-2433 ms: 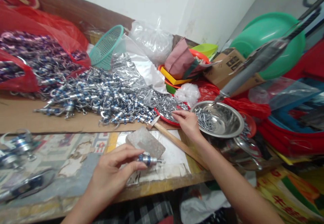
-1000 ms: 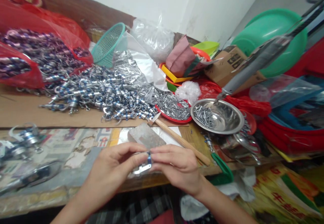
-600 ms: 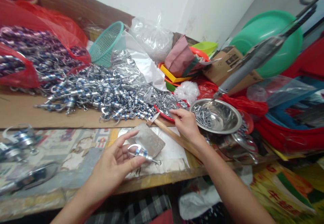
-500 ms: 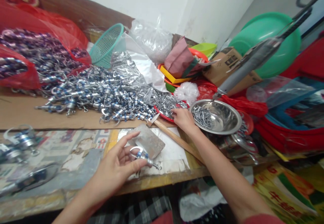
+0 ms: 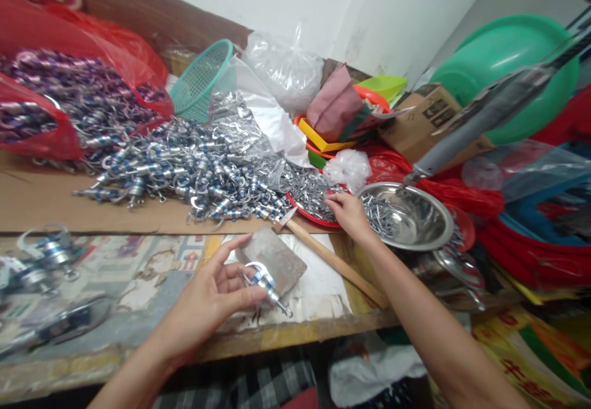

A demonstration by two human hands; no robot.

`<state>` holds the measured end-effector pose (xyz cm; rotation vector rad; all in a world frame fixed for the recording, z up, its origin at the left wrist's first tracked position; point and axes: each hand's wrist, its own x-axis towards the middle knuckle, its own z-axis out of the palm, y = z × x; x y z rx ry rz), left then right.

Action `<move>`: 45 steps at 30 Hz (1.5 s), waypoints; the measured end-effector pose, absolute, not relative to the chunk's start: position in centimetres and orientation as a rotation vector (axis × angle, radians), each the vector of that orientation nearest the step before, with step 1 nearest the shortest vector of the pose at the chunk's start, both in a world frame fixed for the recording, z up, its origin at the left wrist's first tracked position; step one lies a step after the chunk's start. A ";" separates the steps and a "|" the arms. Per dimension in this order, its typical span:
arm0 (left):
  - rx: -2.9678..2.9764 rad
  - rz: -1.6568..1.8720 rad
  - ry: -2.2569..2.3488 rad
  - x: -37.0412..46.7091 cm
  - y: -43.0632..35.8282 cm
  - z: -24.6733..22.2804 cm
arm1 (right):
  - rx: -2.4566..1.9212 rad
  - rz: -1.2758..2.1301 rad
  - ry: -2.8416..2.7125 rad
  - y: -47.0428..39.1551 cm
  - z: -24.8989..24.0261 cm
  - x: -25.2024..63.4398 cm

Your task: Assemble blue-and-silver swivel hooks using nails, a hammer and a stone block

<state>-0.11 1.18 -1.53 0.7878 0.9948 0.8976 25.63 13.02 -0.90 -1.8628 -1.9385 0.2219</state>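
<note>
My left hand (image 5: pixel 219 295) holds a silver-and-blue hooked metal fitting (image 5: pixel 263 278) between thumb and fingers, just in front of a flat grey metal block (image 5: pixel 272 258). At the red plate (image 5: pixel 308 214) heaped with small metal pieces (image 5: pixel 302 188), my right hand (image 5: pixel 348 212) has thumb and forefinger pinched together over the near right part of the heap. Whatever lies between those fingertips is too small to make out. A hammer (image 5: pixel 335 260) with a wooden handle rests beside the block, its head towards the plate. Just right of my right hand stands a steel bowl (image 5: pixel 418 212) with metal pins (image 5: pixel 379 215).
A large pile of similar fittings (image 5: pixel 184 172) covers the cardboard at left, with a red bag (image 5: pixel 41 141) of purple ones behind. A few fittings (image 5: pixel 53 252) lie near left. A grey tool (image 5: pixel 480 122) hangs over the bowl. The bench edge (image 5: pixel 295 334) runs below my hands.
The view has shifted slightly, so the bench items sit further right. My left hand keeps the fitting, which now tips more downward. My right hand stays at the plate, its fingertips pinched.
</note>
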 end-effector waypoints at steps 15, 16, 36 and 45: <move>0.789 0.886 0.914 -0.2 1.4 -2.3 | -1.011 0.590 -2.241 3.5 0.7 17.4; 0.789 0.887 0.911 -0.2 1.4 -2.3 | -0.944 0.496 -2.233 3.4 0.3 17.4; 0.809 0.910 0.986 -0.1 1.1 -2.0 | -0.952 -0.045 -2.383 0.8 -0.9 19.6; 0.805 0.913 1.026 -0.1 1.0 -1.8 | -1.712 0.300 -2.111 3.6 -3.1 24.6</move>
